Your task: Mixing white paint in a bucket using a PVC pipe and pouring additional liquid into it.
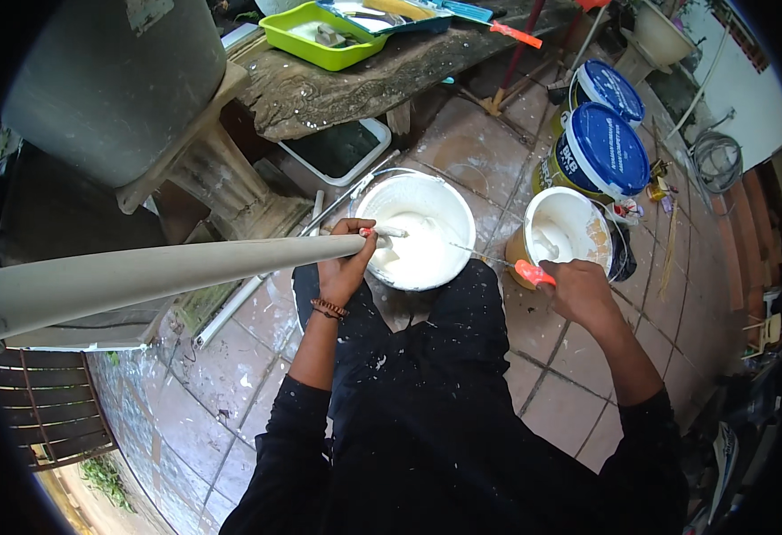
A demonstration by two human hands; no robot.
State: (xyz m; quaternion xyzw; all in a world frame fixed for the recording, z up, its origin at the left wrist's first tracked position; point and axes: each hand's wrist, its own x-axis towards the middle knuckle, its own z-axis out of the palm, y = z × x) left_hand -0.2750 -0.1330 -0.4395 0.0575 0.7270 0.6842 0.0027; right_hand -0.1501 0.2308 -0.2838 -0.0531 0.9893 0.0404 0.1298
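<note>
One long, pale, round pole (159, 277) is clasped near its end by my left hand (346, 259), over the round white bucket (452, 207) of white liquid (419, 257). My right hand (580, 291) grips a thin metal, orange-handled tool (532, 273), its shaft reaching over the rim.

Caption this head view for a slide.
Left hand grips a pole by a white bucket; right hand, an orange-handled tool.

The white bucket (459, 207) is open from above, but the pole (168, 287) bars its left, the rod (489, 258) its right.
</note>
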